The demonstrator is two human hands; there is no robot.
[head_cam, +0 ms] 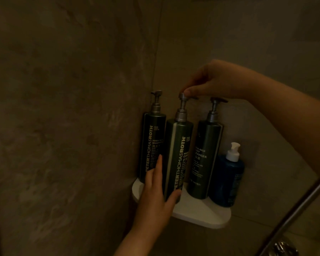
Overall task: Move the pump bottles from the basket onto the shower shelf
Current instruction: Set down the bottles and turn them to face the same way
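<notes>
Three tall dark green pump bottles stand on a white corner shelf (201, 215). The shampoo bottle (151, 145) is at the left against the wall, and the body cleanser bottle (204, 157) is at the right. Between them stands the middle bottle (177, 159). My left hand (155, 196) holds its lower body, fingers up its left side and thumb across the front. My right hand (211, 80) pinches its grey pump head from above. No basket is in view.
A shorter blue bottle (227, 180) with a white pump stands at the shelf's right end. Stone walls meet in the corner behind the shelf. A metal rail (294, 215) and a chrome fitting (283, 248) lie at the lower right.
</notes>
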